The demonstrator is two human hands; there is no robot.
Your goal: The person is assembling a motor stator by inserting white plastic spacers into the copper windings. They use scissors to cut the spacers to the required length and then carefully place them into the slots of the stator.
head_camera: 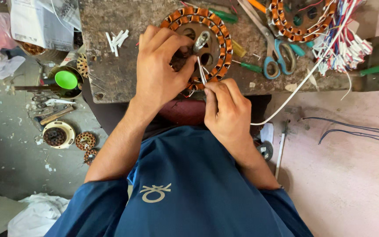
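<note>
A round motor stator (216,26) with copper-orange windings lies on a worn workbench (115,74). My left hand (161,66) rests over its left and middle part, fingers curled on the ring. My right hand (227,109) is at the stator's near rim, pinching a thin white insulation strip (202,72) that stands up against the windings. Below both forearms are my blue shirt and lap.
A second wound stator (303,17) with a bundle of white and red leads (343,48) lies at the back right. Blue-handled scissors (277,57), green-handled screwdrivers (248,66), white strips (117,39). On the floor at left: a green-lidded can (66,80), tools, small rotors (85,141).
</note>
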